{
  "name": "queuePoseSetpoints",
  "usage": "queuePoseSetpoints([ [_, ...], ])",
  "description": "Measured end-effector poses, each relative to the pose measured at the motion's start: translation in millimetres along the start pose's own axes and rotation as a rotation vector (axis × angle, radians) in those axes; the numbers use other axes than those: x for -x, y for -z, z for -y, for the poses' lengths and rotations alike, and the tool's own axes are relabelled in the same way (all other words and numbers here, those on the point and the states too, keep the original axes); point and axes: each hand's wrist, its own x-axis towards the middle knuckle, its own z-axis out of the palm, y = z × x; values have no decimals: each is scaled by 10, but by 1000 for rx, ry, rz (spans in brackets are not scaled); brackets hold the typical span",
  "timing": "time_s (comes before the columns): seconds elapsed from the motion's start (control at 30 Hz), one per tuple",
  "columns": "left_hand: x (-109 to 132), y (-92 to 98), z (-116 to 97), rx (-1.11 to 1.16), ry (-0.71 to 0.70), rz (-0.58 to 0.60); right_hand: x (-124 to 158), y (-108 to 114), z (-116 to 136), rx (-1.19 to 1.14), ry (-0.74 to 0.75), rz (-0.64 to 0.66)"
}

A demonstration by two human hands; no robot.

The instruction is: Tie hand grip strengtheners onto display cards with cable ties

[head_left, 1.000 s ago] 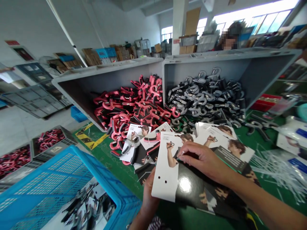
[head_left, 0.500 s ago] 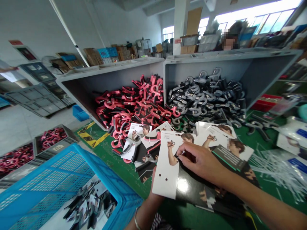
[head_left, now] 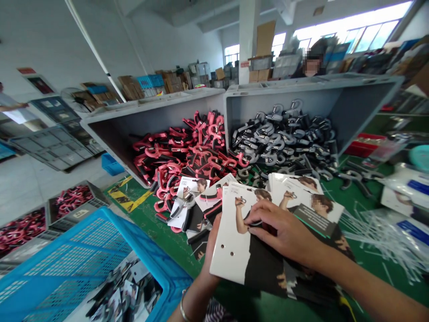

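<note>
My left hand (head_left: 212, 250) is closed on the left edge of a white-and-black printed backing card (head_left: 231, 264), which has two small holes at lower left. It is partly hidden behind the card. Over the card's face my right hand (head_left: 284, 228) has its fingers bent in a pinch, touching the surface; what lies between the fingertips is hidden. More printed cards (head_left: 315, 219) lie to the right, partly under my right forearm. Just beyond my left hand, a grey hand grip (head_left: 182, 205) and a pink hand grip (head_left: 212, 197) rest on other cards.
Two grey bins lie tipped toward me, one with pink-and-black grips (head_left: 187, 152), the other with grey-and-black grips (head_left: 278, 134). A blue crate (head_left: 134, 237) with carded grips stands at lower left. White plastic ties (head_left: 382, 241) lie on the green table at right. A person (head_left: 311, 62) is behind the bins.
The card is tilted slightly and has shifted a little left and down; more of my left hand shows at its edge. My right hand stays pinched on the card's face.
</note>
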Motion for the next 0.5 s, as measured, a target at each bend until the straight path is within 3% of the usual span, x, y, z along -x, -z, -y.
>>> queuePoseSetpoints([
  [0.13, 112, 50, -161, 70, 108, 42, 54, -16, 26, 49, 85, -8],
  [0.23, 178, 7, -262, 79, 199, 81, 71, -12, 30, -115, 88, -150],
  [0.37, 231, -137, -365, -23, 290, 93, 245, 85, -31, -367, -72, -475],
  [0.43, 219, -185, -418, -37, 312, 86, 501, 196, -146, -286, -170, -660],
  [0.5, 142, -212, -475, -78, 310, 72, 851, 345, -377, -35, -357, -762],
])
